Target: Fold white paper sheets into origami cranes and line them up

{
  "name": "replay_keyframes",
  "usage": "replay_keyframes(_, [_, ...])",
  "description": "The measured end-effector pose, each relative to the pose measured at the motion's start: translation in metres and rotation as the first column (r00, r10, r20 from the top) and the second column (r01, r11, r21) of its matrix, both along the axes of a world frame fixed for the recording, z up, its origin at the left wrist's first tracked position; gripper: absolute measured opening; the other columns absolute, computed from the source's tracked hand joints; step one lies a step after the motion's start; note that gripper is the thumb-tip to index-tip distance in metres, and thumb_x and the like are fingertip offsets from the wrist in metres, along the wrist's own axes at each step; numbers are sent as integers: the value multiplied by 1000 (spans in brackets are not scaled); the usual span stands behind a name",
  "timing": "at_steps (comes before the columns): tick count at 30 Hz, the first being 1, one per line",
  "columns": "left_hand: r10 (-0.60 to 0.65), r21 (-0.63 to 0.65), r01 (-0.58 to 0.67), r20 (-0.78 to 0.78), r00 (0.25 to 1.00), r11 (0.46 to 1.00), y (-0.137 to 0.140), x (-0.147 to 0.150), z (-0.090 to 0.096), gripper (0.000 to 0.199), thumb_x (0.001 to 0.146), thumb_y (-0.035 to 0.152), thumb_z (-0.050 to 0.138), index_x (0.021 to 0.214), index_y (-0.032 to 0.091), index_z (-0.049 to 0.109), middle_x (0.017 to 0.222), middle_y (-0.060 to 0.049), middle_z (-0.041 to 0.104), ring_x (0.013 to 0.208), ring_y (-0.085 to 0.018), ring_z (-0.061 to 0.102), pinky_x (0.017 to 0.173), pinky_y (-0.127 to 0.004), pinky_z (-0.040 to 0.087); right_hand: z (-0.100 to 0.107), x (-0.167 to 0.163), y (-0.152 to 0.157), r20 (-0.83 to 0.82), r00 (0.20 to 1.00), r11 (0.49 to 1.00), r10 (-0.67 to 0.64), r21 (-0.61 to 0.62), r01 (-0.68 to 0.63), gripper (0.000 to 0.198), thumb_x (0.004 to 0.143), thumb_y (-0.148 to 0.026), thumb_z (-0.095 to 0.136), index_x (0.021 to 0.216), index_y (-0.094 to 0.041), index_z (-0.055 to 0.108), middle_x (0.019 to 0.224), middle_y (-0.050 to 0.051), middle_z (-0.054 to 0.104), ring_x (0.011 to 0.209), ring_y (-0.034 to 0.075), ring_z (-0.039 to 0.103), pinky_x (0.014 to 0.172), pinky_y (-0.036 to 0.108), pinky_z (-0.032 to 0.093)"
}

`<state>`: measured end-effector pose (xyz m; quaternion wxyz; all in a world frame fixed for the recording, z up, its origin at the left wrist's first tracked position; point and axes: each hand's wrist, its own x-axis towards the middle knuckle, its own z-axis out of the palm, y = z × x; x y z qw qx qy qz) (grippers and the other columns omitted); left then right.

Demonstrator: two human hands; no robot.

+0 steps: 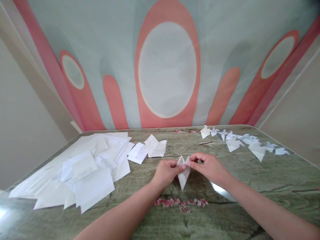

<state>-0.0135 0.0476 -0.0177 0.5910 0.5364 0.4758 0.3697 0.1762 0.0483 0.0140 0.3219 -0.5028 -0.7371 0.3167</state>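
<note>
A small white folded paper figure [183,178] is held between my two hands above the table, near its middle. It has two points at the top and one long point hanging down. My left hand [167,171] pinches its left side, thumb across the front. On the other side, my right hand [208,166] grips the upper right point between thumb and forefinger. Some of the fingers behind the paper are hidden.
Loose white sheets [95,186] lie heaped on the left of the wood-patterned table [140,206]. Nearby are a square sheet [138,153] and a creased sheet [157,148]. Several folded paper figures [233,144] stand at the back right. A patterned backdrop [167,123] rises behind.
</note>
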Motion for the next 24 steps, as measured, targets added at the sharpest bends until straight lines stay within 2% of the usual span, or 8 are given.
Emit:
replay_keyframes(3, [0, -31, 0, 22, 1000, 1000, -3, 1, 4, 38, 64, 50, 75, 67, 11, 72, 55, 2, 58, 50, -9, 43, 54, -22, 34, 1, 2, 2, -14, 1000, 1000, -13, -27, 12, 20, 82, -38, 60, 77, -21, 68, 76, -1, 69, 71, 16, 59, 68, 27, 42])
replay_keyframes(8, [19, -91, -11, 95, 995, 996, -3, 1, 4, 41, 62, 51, 77, 75, 12, 74, 63, 0, 64, 55, -11, 51, 60, -25, 42, 1, 2, 1, -36, 999, 999, -5, -50, 3, 18, 82, -37, 60, 77, -21, 67, 75, -2, 68, 69, 15, 57, 66, 25, 40])
replay_keyframes(17, [38, -104, -26, 113, 993, 994, 1, -2, -2, 45, 65, 51, 76, 81, 10, 73, 70, -6, 68, 58, -14, 56, 56, -24, 41, 1, 1, 0, -3, 1000, 998, -18, -67, 18, 21, 81, -39, 61, 75, -20, 67, 69, -2, 66, 65, 14, 55, 62, 24, 37])
replay_keyframes(24, [47, -73, -39, 114, 992, 997, 0, -1, 2, 33, 60, 41, 81, 71, 11, 71, 67, -1, 66, 56, -10, 51, 56, -21, 36, 1, 0, 0, -2, 1000, 997, -12, -77, 12, 21, 81, -38, 61, 74, -19, 67, 67, -2, 64, 64, 13, 54, 60, 23, 36])
